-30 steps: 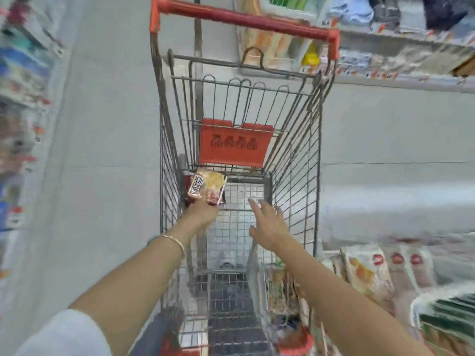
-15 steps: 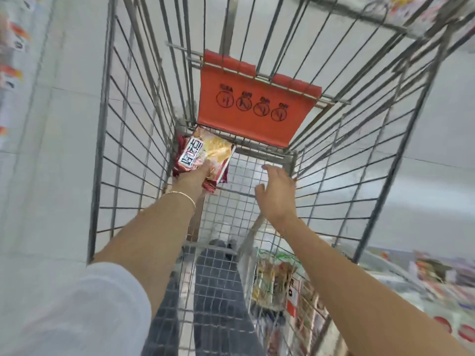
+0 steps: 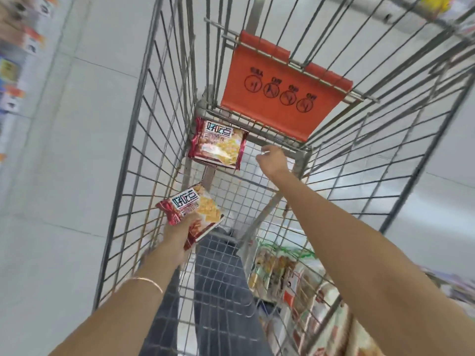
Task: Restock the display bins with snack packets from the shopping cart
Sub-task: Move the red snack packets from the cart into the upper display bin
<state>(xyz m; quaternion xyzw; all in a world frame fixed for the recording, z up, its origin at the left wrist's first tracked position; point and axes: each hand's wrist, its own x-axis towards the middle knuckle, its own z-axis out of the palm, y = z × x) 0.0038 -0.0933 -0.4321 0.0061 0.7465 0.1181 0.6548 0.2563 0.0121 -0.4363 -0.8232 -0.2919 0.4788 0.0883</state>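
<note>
Bright, even indoor light with faint shadows; wide-angle bending and motion blur smear the edges, centre fairly sharp.

Definitely a shop, supermarket-type. Dead giveaway is the wire shopping cart (image 3: 144,140) with the orange fold-down flap (image 3: 280,98) at its far end, printed with those little circled warning pictograms. A red snack packet (image 3: 217,145) sits inside the cart just under that flap. Off to the cart's left there are blurry shelves (image 3: 15,47) crammed with colourful stock and small tags. Low on the cart's right, more packaged goods (image 3: 321,304) show through the wire. Pale tiled floor (image 3: 64,150) under the cart.
</note>
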